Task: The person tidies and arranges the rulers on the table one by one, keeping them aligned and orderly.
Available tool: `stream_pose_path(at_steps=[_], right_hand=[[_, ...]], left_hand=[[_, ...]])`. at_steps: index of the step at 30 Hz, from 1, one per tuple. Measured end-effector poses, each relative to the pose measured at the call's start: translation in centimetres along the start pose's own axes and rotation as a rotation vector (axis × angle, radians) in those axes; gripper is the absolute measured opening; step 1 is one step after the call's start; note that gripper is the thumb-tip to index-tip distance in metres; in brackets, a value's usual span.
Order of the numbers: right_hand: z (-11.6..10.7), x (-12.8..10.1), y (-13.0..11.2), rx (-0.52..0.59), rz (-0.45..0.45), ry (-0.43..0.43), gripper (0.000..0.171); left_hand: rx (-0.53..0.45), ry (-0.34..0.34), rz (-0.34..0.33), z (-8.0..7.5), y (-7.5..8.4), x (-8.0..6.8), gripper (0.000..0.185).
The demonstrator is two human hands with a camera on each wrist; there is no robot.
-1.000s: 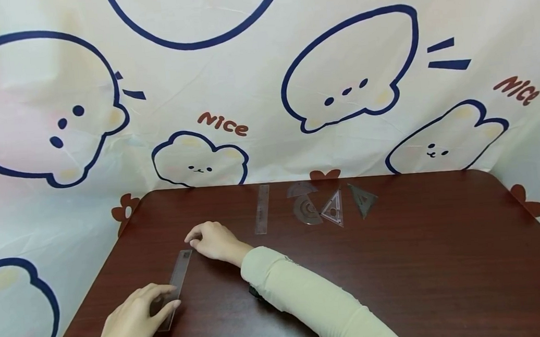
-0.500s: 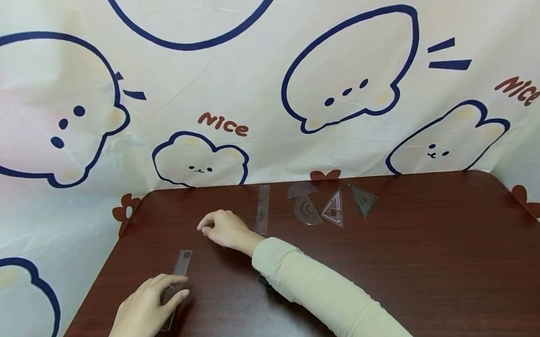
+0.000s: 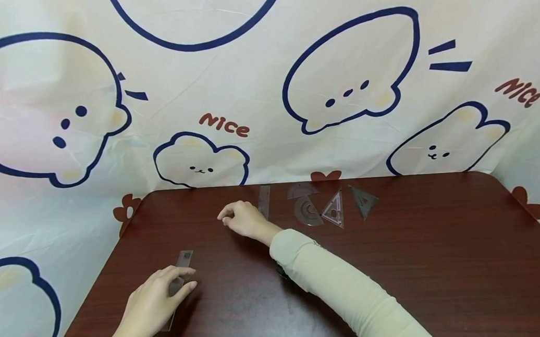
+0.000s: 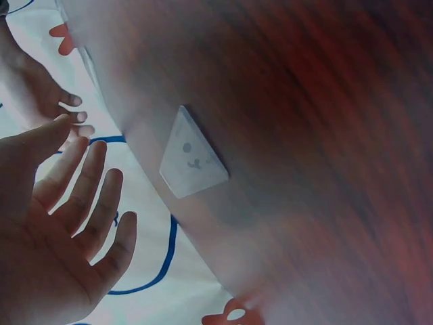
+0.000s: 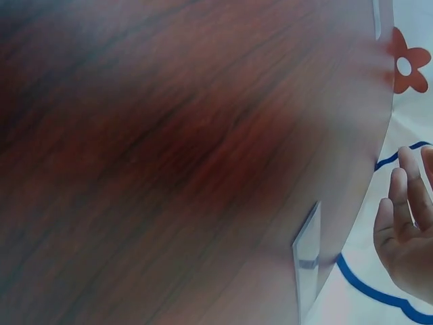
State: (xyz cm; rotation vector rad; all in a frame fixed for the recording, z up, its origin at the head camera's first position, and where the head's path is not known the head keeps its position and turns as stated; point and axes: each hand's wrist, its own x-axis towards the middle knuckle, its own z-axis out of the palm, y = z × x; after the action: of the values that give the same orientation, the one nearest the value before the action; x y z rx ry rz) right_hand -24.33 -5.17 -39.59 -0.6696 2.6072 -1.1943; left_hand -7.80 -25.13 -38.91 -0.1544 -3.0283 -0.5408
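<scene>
My left hand (image 3: 154,299) hovers over a clear ruler (image 3: 185,257) on the left of the table, fingers relaxed and apart from the thumb. In the left wrist view that hand's fingers (image 4: 88,196) spread with nothing held, and a pale, reflecting flat piece (image 4: 193,159) lies beyond. Farther back, my right hand (image 3: 245,220) hangs loosely curled and holds nothing. It is just left of a second clear ruler (image 3: 264,197), whose near end is hidden behind the hand and wrist. The right wrist view has a clear strip (image 5: 308,264) on the table beside the right hand (image 5: 409,230).
Two clear protractors (image 3: 306,211) lie at the back, right of the second ruler. Beside them are a clear set square (image 3: 333,211) and a darker grey one (image 3: 363,202). A printed curtain (image 3: 269,153) hangs behind the brown table (image 3: 422,262).
My right hand has moved right and farther back, toward the second ruler. My left hand has shifted a little right and forward over the near ruler, which stays in place.
</scene>
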Motion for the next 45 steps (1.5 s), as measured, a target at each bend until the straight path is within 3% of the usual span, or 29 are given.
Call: stream_pose_path(at_steps=[9, 22, 33, 45], right_hand=[[-1.5, -0.3, 0.8, -0.027, 0.002, 0.011, 0.021], [-3.4, -0.5, 2.9, -0.057, 0.027, 0.037, 0.022], [-4.8, -0.8, 4.4, -0.052, 0.06, 0.042, 0.022], [-5.8, -0.8, 5.5, -0.083, 0.089, 0.056, 0.023]], left_hand=[[-0.023, 0.039, 0.032, 0.0, 0.5, 1.1, 0.024], [-0.052, 0.019, 0.034, 0.8, 1.4, 2.1, 0.025], [-0.061, 0.049, 0.074, 1.0, 2.3, 2.8, 0.024], [-0.089, 0.019, 0.077, 1.8, 3.0, 3.2, 0.023]])
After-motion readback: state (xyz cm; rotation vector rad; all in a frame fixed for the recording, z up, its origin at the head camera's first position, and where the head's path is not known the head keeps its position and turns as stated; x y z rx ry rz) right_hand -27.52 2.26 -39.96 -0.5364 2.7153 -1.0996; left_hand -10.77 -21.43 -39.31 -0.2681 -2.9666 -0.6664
